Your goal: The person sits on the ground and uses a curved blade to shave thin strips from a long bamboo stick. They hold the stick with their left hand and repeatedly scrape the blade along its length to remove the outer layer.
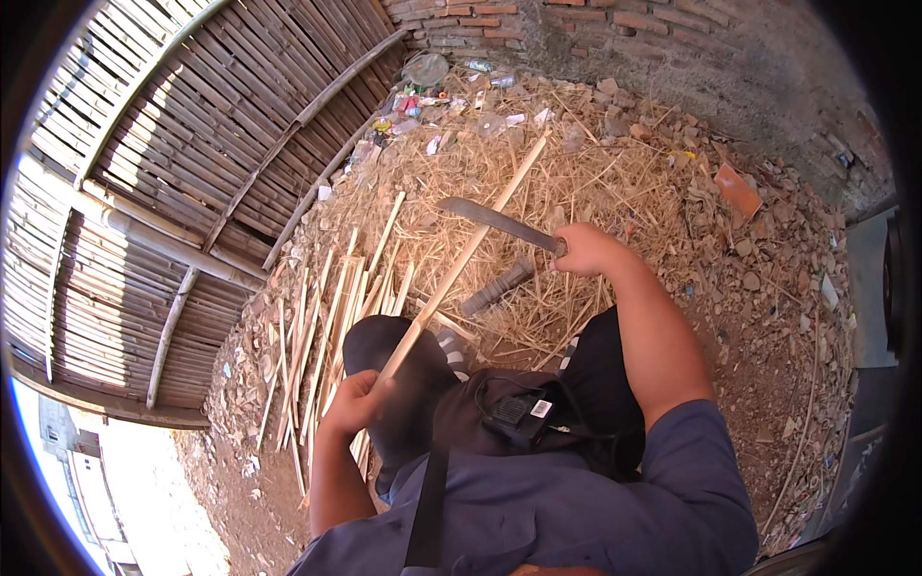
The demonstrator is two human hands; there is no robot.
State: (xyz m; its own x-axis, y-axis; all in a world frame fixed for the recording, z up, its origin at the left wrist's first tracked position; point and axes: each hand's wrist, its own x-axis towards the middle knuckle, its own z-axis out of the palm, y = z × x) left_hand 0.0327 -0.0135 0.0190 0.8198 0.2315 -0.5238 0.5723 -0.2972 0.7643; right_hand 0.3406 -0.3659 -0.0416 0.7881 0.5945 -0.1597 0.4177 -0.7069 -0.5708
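Note:
My left hand [355, 401] is closed round the near end of a long pale bamboo strip [459, 261], which slants up and away to the right past my knee. In my right hand [588, 250] I grip the handle of a machete [499, 223]. Its dark, broad blade points left and crosses the strip near its middle; whether the edge touches the strip I cannot tell. Below the blade a dark ridged wooden piece [497, 286] lies on the straw between my feet. The machete's handle is mostly hidden in my fist.
Many split bamboo strips [331, 331] lie piled left of my knee. Straw and shavings [595, 182] cover the ground ahead. Litter [408, 104] gathers by the bamboo slat wall [211, 125]. A brick wall [663, 38] stands behind, with rubble and a broken tile [738, 192] at right.

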